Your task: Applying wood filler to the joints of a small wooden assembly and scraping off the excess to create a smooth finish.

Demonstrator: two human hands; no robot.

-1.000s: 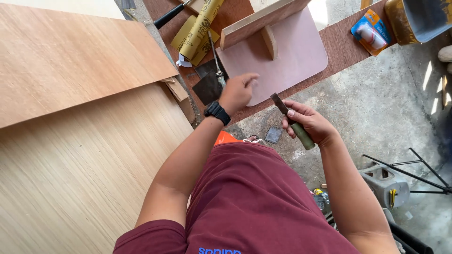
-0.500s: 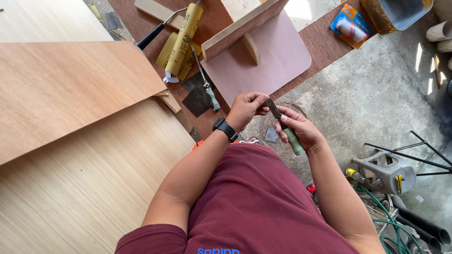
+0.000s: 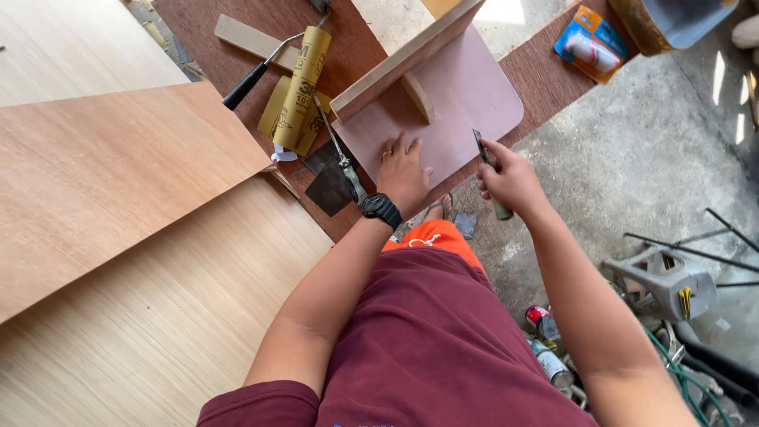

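Pressing flat with spread fingers on the pinkish board (image 3: 466, 103), the left hand (image 3: 405, 174) could be nicked should the cutter (image 3: 492, 175), gripped in the fisted right hand (image 3: 512, 180), slip.

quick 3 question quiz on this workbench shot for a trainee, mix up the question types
1. True or false: the left hand lies flat on the pinkish rounded board.
2. What does the right hand hold?
a) a paint roller
b) a slim tool with a green handle and a dark blade
c) a roll of sandpaper
3. Fill in: the yellow sandpaper roll lies on the dark brown panel, to the ____ of the left hand as seen in the picture.

Key: 1 true; 2 b, with the blade tip at the board's edge; 3 left.
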